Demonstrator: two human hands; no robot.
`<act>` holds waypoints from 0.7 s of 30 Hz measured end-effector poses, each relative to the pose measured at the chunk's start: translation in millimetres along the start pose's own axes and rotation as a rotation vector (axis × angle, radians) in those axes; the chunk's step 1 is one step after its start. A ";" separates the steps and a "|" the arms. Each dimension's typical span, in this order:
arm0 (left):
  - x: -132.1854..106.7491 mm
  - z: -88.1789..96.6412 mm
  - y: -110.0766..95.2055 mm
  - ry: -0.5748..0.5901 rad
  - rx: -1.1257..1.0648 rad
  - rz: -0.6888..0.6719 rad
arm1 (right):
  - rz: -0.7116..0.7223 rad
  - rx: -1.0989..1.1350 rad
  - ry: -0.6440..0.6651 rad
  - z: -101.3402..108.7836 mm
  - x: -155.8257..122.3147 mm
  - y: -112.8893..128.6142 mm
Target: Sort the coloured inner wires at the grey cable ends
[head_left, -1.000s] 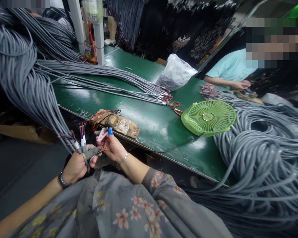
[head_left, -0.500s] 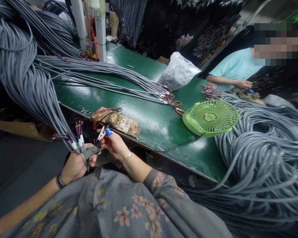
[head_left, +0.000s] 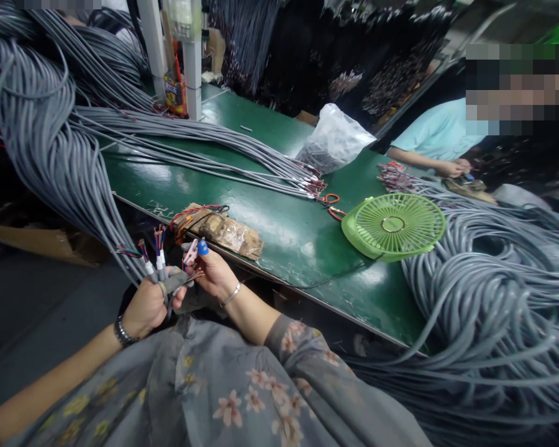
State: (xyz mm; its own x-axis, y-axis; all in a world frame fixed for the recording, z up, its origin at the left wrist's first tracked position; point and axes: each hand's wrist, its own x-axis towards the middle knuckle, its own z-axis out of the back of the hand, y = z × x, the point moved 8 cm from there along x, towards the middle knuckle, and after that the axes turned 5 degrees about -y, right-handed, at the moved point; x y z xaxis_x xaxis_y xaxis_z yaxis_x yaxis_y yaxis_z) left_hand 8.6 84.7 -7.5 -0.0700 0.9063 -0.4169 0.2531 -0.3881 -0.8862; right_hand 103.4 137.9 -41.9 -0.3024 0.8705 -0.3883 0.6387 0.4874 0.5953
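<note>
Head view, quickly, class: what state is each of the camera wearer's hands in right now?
Left hand: closed around white-sleeved cable ends.
Right hand: closed, pinching a small pink clip-like tool.

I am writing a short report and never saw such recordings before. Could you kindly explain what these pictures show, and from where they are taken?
There is no machine here. All the pictures come from one camera on a person's head, looking forward and down at that person's own hands. The left hand grips several grey cable ends, with thin coloured wires coming out. The right hand, with a blue cover on one digit, holds a small pink clip-like tool. On the green table lie a bundle of grey cables, a wooden piece, a filled plastic bag and a green fan. The hands at upper right are another person's.
</note>
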 end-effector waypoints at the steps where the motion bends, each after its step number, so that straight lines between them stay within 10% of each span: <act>1: 0.3 0.6 1.0 -0.003 0.004 -0.002 | -0.005 0.013 -0.011 -0.3 -0.7 0.1; 21: -1.7 0.5 -9.8 -0.017 0.024 -0.039 | 0.043 -0.085 -0.059 -3.2 -3.0 2.7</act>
State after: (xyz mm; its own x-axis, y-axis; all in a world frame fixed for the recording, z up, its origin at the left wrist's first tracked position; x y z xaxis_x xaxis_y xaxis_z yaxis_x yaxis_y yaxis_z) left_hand 5.7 86.9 1.8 -0.0955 0.9180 -0.3849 0.2269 -0.3564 -0.9064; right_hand 103.8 136.8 -36.9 -0.2321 0.8863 -0.4008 0.5867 0.4562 0.6691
